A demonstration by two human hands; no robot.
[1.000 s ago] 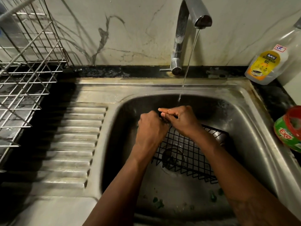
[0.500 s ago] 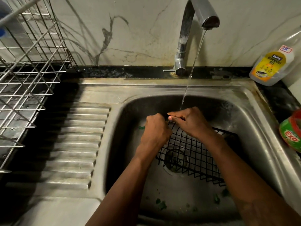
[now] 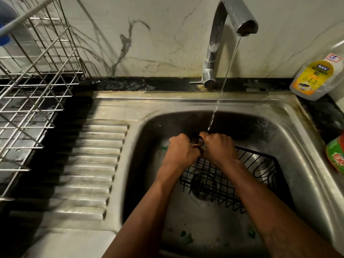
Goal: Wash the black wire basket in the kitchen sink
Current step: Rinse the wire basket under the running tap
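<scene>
Two bare hands meet inside a steel sink basin, both curled into fists on one far corner of a black wire basket. The left hand (image 3: 181, 152) wraps its fingers round the corner wires from the left, and the right hand (image 3: 217, 148) grips the same corner from the right, knuckles up, the two hands touching. The black wire basket (image 3: 232, 183) lies in the sink (image 3: 186, 103), stretching right and toward the viewer from the hands, over the round drain (image 3: 203, 185). A thin stream of water (image 3: 223, 81) falls from the chrome faucet (image 3: 214, 53) behind the basin and lands at the right hand's knuckles. Small green bits (image 3: 186, 237) lie on the basin floor near the front. A ribbed drainboard (image 3: 89, 164) sits left of the basin, with a silver wire dish rack (image 3: 37, 71) beyond it. On the dark tabletop at right stand a yellow-labelled dishwash gel bottle (image 3: 316, 77) and, nearer, a green and red container (image 3: 337, 155) cut off by the edge.
</scene>
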